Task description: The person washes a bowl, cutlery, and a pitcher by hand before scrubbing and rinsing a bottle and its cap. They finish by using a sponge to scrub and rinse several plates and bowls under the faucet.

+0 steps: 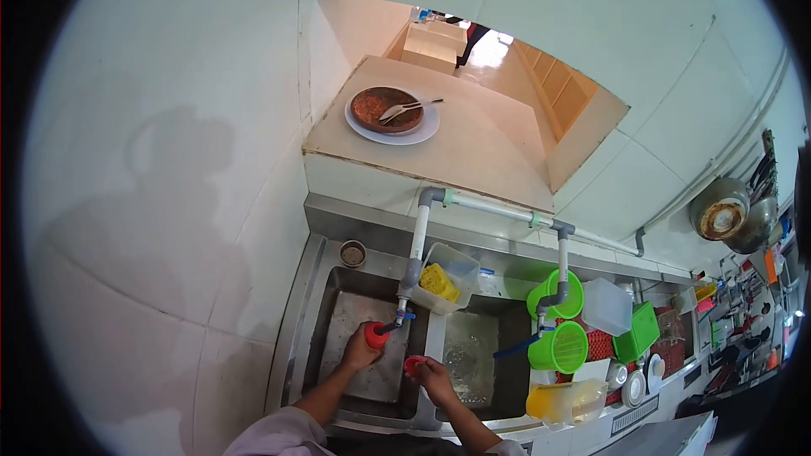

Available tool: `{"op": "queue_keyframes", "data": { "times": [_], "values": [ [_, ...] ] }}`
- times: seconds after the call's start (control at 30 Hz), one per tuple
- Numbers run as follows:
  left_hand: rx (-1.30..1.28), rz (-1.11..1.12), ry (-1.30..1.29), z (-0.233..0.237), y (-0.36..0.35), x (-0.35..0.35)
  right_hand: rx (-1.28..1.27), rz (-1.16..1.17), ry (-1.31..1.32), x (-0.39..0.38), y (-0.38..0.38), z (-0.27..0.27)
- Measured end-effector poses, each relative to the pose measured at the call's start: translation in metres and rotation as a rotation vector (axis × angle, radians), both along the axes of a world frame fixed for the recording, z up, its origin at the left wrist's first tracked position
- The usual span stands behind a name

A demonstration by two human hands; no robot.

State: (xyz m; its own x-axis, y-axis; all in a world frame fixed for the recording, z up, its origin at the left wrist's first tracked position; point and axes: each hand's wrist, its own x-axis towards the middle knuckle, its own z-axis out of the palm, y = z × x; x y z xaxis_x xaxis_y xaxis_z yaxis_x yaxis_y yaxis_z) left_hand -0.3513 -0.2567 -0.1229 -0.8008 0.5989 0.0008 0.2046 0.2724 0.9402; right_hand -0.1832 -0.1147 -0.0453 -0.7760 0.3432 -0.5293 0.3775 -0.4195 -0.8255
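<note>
My left hand (361, 352) is closed around a small red container (376, 336), its opening right at the tap's spout (387, 328) over the left sink basin (338, 388). Between the fingers of my right hand (435, 378) is a red lid-like piece (413, 365), held near the divider of the two basins. The right basin (471, 359) has some water at its bottom. Behind the tap, a clear plastic tub (456, 266) holds a yellow sponge (438, 283).
Grey and white pipes (490, 205) run above the sink. Green baskets (557, 348), a frosted tub (606, 306) and dishes (634, 388) crowd the right. On the ledge, a brown bowl (372, 110) with cutlery sits on a white plate (422, 133). A round tin (352, 253) stands at the sink's back corner.
</note>
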Motion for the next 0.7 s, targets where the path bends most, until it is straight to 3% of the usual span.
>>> {"op": "queue_keyframes", "data": {
  "times": [0.13,0.27,0.4,0.43,0.47,0.5,0.53,0.57,0.6,0.7],
  "values": [
    [0.051,0.022,0.004,0.004,0.013,0.003,0.06,-0.07,0.042,0.012,0.004,0.004],
    [0.038,0.024,0.065,0.04,0.017,0.004,0.035,-0.089,0.012,0.024,0.007,-0.001],
    [0.031,0.025,0.075,0.02,0.026,0.003,0.054,-0.006,0.028,0.031,0.009,0.001],
    [0.093,-0.018,0.104,0.005,0.028,0.003,0.09,0.042,0.068,0.037,0.01,-0.005],
    [0.039,-0.031,0.082,0.006,0.031,0.005,0.108,-0.069,0.034,0.048,0.004,-0.052],
    [0.174,-0.09,0.07,0.008,0.032,0.006,0.024,-0.127,0.086,0.047,-0.003,-0.037],
    [0.305,-0.141,-0.055,-0.005,0.032,0.005,0.049,-0.027,-0.054,0.042,0.001,-0.005],
    [0.284,-0.086,-0.033,-0.013,0.027,0.005,-0.042,0.02,0.119,0.044,0.002,-0.017],
    [0.266,-0.069,-0.177,-0.04,0.023,-0.002,-0.021,0.009,0.086,0.04,0.001,-0.01],
    [0.19,-0.062,-0.082,-0.008,0.013,0.0,-0.071,-0.077,-0.002,0.037,-0.007,0.001]
  ]
}}
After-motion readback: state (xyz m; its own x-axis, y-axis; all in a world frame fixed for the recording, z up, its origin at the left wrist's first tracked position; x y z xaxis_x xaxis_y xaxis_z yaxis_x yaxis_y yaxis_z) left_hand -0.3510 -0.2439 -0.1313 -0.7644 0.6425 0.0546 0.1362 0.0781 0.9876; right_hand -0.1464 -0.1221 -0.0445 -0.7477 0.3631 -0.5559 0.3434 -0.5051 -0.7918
